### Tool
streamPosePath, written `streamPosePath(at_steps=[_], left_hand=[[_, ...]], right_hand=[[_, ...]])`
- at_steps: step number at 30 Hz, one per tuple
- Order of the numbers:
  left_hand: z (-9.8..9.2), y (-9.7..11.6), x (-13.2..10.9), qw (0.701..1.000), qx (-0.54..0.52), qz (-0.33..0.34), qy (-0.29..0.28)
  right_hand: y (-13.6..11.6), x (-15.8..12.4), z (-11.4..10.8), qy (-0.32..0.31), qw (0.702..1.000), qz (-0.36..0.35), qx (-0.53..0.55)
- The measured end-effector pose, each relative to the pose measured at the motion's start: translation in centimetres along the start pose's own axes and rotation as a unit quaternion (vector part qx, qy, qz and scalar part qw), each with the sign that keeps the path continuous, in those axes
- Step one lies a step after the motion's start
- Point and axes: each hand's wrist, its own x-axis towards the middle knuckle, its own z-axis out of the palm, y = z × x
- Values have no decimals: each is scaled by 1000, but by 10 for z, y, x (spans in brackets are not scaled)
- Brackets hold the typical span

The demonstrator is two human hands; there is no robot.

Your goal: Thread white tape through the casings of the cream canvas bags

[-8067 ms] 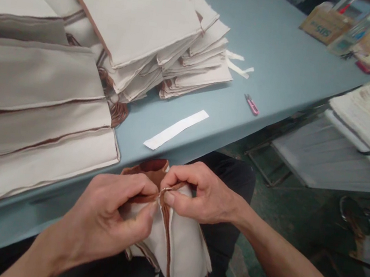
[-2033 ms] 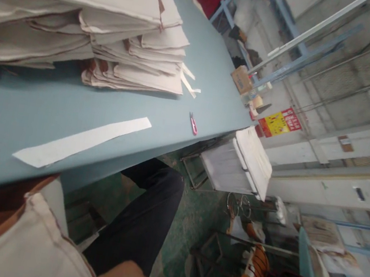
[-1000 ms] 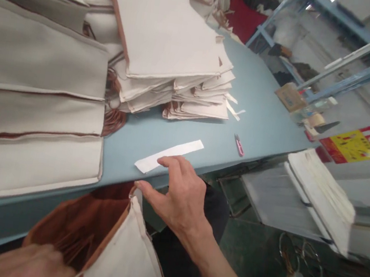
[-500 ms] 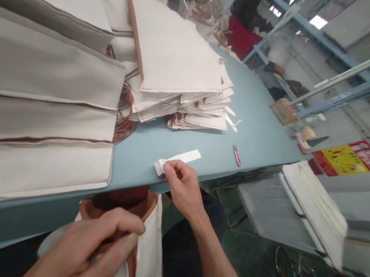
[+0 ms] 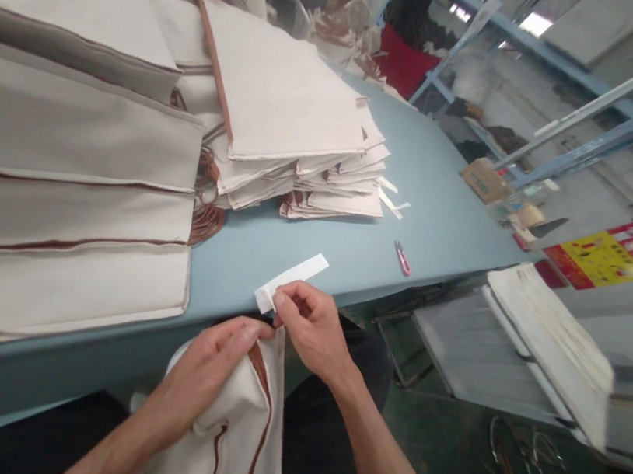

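Observation:
A cream fabric bag with brown edging stands at my lap, just below the table edge. My left hand is closed on its top edge, fingers folded over the fabric. My right hand pinches the near end of a white strip that lies on the blue table. Thumb and forefinger meet there, close to the bag's upper corner. The strip's far end rests flat. Farther right on the table lies a pair of pink-handled thread snips.
Large cream bags lie in rows at the left, with brown cords at their ends. A pile of cream pieces sits mid-table. Cardboard box at the far right edge; beside the table, a stand holds cream fabric.
My left hand has moved up and right, bringing the bag's top edge close to my right hand. The bag's opening has folded closed. The strip's curled near end now lies flatter.

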Motion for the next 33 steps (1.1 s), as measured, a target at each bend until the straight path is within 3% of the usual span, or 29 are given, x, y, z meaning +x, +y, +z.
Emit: streamPosePath(at_steps=[3,5,8,10,13,17,19,23,26,30,33], left_hand=[[4,-4,-4,988,-145,-47,-3],[5,-5,-9,972,-220,-83,-9],[5,-1,-14,958,-264,-113,-21],[4,5,-15,961,-256,-98,-25],[4,10,-13,973,-223,-60,-33],[3,8,-14,978,-185,-57,-79],[2,7,-16,980,-173,-60,-84],[4,8,-16,984,-160,-56,-44],[5,7,-13,987,-149,-49,-25],[7,6,-18,994,-87,-47,40],[9,17,-29,992,-41,-63,99]], right_hand=[[-13,-17,-2,4,999,-29,12],[-21,-28,-5,29,993,-112,-37],[-24,-42,-14,68,938,-304,-154],[-21,-48,-18,74,899,-378,-209],[-12,-55,-21,75,872,-409,-260],[-1,-60,-19,84,860,-424,-272],[2,-61,-18,92,858,-427,-271],[3,-62,-15,98,858,-424,-272],[-3,-64,-11,100,885,-406,-205],[-12,-72,-11,104,967,-233,-11],[-16,-77,-19,80,990,-90,68]])
